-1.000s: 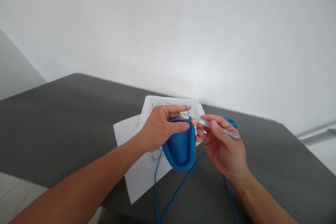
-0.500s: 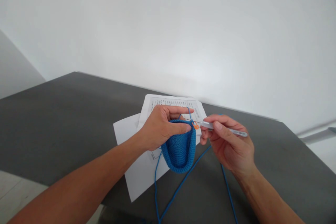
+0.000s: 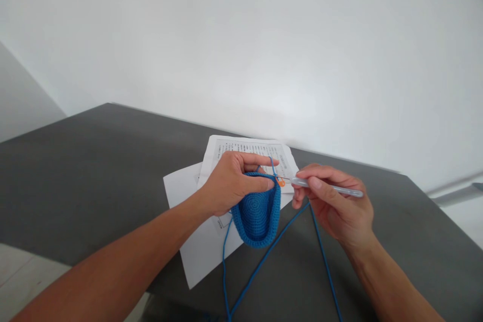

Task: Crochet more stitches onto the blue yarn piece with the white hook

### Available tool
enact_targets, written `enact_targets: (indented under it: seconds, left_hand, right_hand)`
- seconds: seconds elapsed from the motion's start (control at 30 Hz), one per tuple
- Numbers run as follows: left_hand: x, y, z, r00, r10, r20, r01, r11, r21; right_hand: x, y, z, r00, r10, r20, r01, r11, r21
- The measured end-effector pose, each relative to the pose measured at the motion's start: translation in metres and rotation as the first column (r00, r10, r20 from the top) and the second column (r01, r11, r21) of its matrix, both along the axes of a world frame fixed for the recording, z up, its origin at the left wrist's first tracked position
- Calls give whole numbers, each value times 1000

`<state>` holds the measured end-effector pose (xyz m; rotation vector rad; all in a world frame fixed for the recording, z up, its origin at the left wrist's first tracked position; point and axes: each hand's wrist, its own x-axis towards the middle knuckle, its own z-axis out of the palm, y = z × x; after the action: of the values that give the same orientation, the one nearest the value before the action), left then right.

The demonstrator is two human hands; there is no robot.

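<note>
The left hand point(image 3: 227, 181) pinches the blue crochet piece point(image 3: 257, 211) between its fingers, above the bench point(image 3: 94, 176), between far and near edges; the right hand point(image 3: 335, 204) grasps the hook point(image 3: 345, 191). Better to hold the yarn point(image 3: 272, 165) evenly tensioned

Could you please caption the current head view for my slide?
The left hand holds blue crochet; the right hand holds a hook.
</note>
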<state>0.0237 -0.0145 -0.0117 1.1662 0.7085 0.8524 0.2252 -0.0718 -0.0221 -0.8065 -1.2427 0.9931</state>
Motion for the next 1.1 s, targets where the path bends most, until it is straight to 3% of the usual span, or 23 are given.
enact_targets:
  seconds: [0.6, 1.1]
  left_hand:
    - [-2, 4, -8, 999, 15, -37, -15, 1000, 23]
    - [-1, 5, -9, 988, 87, -127, -66, 985, 163]
  right_hand:
    - [22, -2, -1, 959, -33, 281, -7, 990, 139]
    - [15, -5, 12, 864, -208, 458, 50, 942, 332]
